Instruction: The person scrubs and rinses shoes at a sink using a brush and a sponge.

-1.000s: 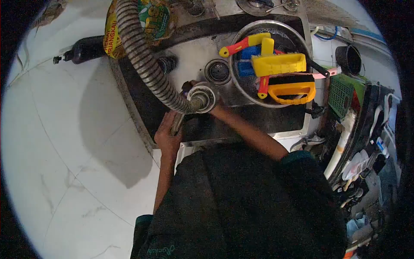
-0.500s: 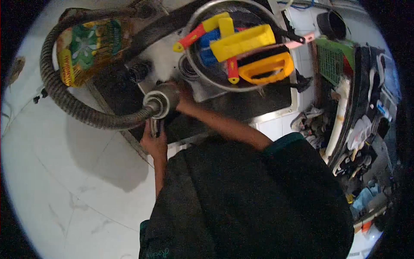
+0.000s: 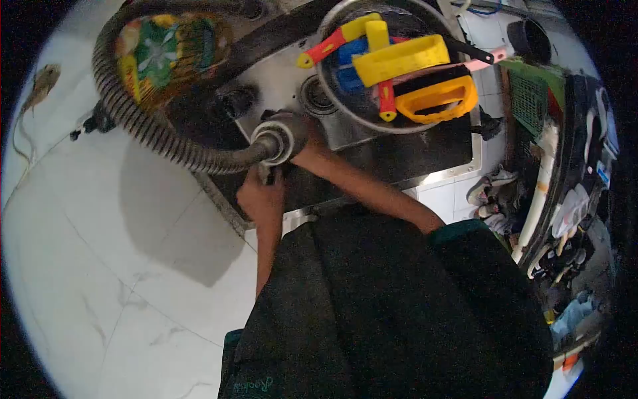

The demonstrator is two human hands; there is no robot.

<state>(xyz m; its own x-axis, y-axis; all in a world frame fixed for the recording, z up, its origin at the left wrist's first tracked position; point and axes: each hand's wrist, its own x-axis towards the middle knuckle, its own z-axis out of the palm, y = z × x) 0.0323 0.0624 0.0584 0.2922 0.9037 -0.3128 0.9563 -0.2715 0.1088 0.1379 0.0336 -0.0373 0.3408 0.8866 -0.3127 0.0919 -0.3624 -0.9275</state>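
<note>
A ribbed grey hose (image 3: 179, 149) curves down to a round pipe fitting (image 3: 276, 141) above a dark-edged metal stove or counter (image 3: 392, 159). Just below the fitting, my left hand (image 3: 259, 198) is closed around a small dark piece too hidden to name. My right forearm reaches in from the right, and my right hand (image 3: 304, 141) is at the fitting's right side, its fingers hidden behind it. Beyond, a large round pan (image 3: 329, 100) holds yellow-and-red tools (image 3: 402, 60), a blue item (image 3: 351, 63) and an orange handled tool (image 3: 438, 101).
A green and yellow printed bag (image 3: 159, 56) lies behind the hose. Pale tiled floor (image 3: 100, 266) spreads at the left. Along the right are a green crate (image 3: 528, 100), a white pipe (image 3: 537, 193), shoes (image 3: 490, 193) and a dark pot (image 3: 530, 41).
The whole view has shifted, so the fitting, pan and both arms appear farther right and slightly higher. My left hand now sits closer under the fitting, and less of its metal piece shows.
</note>
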